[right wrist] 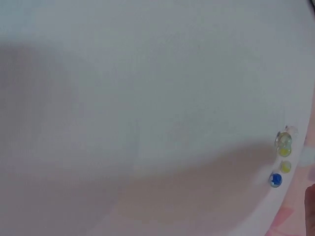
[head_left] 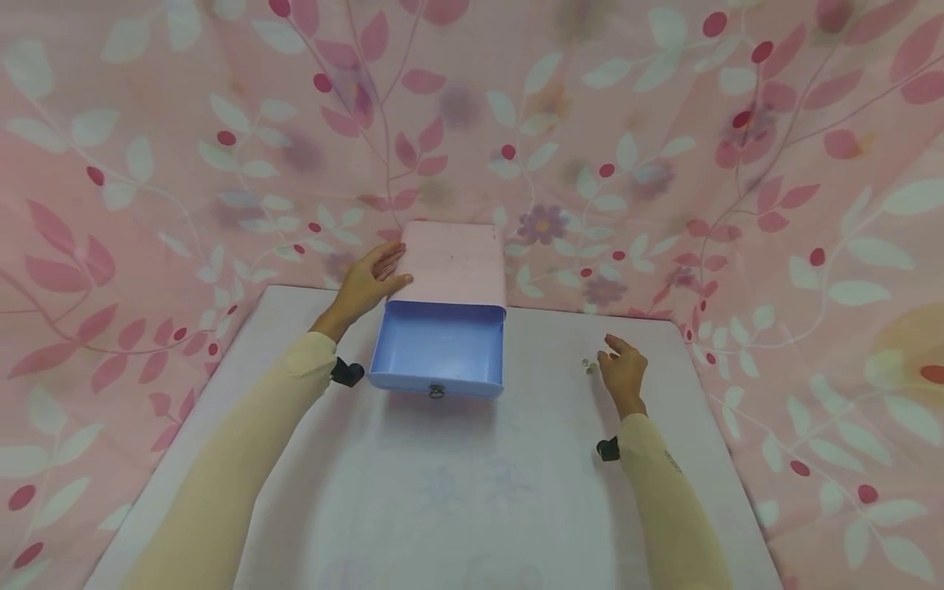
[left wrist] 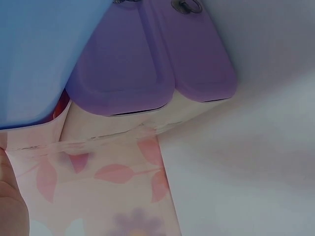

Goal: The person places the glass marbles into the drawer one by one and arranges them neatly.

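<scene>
A small pink drawer cabinet (head_left: 453,262) stands at the back of the table, its blue drawer (head_left: 437,340) pulled out. I see no contents in that drawer. My left hand (head_left: 367,283) rests against the cabinet's left edge, thumb extended onto the top. Below the blue drawer, the left wrist view has two purple drawers (left wrist: 123,69) with ring pulls, both closed. To the right, several glass marbles (head_left: 588,366) lie together on the table, a blue marble (right wrist: 275,180) among them. Just right of them hovers my right hand (head_left: 624,370), fingers loosely bent, apparently holding nothing.
A white cloth covers the table (head_left: 457,508). Pink floral fabric (head_left: 457,106) hangs behind it and along both sides. The open drawer juts toward me, with its ring pull (head_left: 437,392) at the front.
</scene>
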Motion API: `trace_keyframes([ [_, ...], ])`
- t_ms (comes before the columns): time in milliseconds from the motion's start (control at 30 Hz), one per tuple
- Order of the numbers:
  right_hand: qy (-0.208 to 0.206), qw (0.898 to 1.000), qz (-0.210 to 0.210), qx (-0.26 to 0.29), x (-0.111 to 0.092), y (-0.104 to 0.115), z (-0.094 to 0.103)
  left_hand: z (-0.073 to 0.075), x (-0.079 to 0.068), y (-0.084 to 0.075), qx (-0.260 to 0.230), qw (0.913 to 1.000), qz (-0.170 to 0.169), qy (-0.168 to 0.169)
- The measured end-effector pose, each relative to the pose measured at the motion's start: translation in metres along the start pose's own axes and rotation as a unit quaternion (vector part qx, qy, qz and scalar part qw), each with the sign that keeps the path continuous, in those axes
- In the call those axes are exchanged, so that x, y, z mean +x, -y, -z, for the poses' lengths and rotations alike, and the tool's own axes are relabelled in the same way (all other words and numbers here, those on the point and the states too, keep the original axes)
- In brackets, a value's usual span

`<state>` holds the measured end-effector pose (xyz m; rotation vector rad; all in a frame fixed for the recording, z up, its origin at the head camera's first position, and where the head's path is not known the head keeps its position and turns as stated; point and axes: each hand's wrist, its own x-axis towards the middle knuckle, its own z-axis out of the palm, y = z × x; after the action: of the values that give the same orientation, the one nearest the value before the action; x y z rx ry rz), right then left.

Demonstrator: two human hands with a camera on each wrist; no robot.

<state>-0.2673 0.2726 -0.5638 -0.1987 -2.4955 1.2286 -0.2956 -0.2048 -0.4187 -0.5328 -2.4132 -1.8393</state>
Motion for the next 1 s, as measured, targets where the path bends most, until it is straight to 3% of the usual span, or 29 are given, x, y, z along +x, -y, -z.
trace_keyframes([
  [333, 0.068, 0.991, -0.06, -0.1, 0.002, -0.012, 0.004, 0.0, 0.005, -0.001, -0.005, 1.0, -0.001, 0.001],
  [567, 0.073, 0.989, -0.068, -0.113, 0.002, -0.031, 0.002, -0.002, 0.009, -0.003, -0.007, 0.9999, 0.007, 0.005],
  [833, 0.047, 0.991, -0.04, -0.119, 0.005, -0.036, -0.001, -0.001, 0.008, -0.003, -0.003, 0.9999, 0.009, 0.005],
  [1000, 0.05, 0.991, -0.05, -0.109, 0.002, -0.04, -0.007, -0.001, 0.003, 0.0, -0.008, 0.9999, 0.01, 0.001],
])
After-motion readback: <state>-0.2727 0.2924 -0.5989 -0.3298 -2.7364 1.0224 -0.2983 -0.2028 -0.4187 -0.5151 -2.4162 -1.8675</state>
